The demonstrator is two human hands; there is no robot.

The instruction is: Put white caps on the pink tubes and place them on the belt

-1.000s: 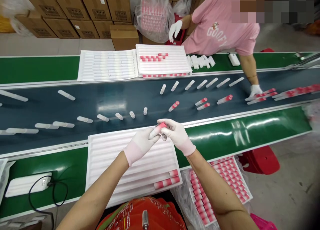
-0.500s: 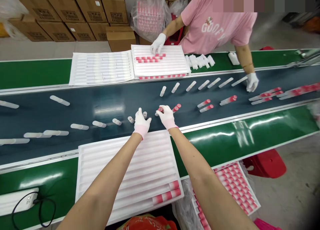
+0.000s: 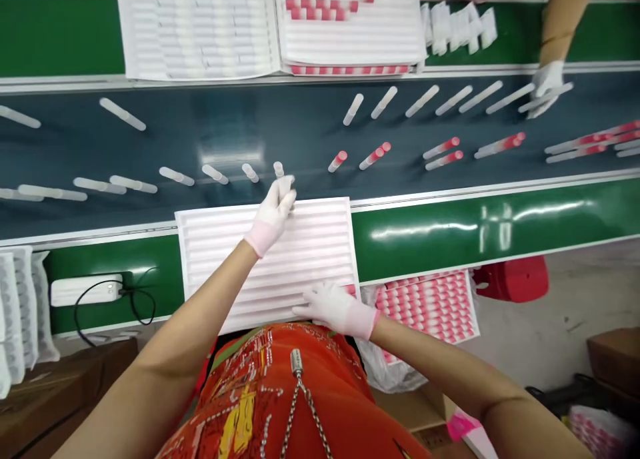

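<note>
My left hand (image 3: 273,212), in a white glove, reaches over the far edge of the ribbed white tray (image 3: 215,259) to the belt's near side. Its fingertips close on a short white tube (image 3: 286,180), the last in a row of white tubes (image 3: 215,174). My right hand (image 3: 337,307), also gloved, lies flat on the tray's near right corner. It covers the pink caps (image 3: 351,289) stored there, and its palm side is hidden. A pink-capped tube (image 3: 337,160) lies on the dark conveyor belt (image 3: 175,132) just beyond the tray.
Several capped and plain tubes lie across the belt. A co-worker's gloved hand (image 3: 545,86) touches tubes at the far right. Two white trays (image 3: 200,26) sit on the far green ledge. A bagged tray of pink caps (image 3: 425,306) sits beside my right arm. A charger and cable (image 3: 100,291) lie at the left.
My right hand pulled back from the belt to the tray's near corner, leaving a pink-capped tube on the belt. My left hand stayed at the white tubes. My view tilted down.
</note>
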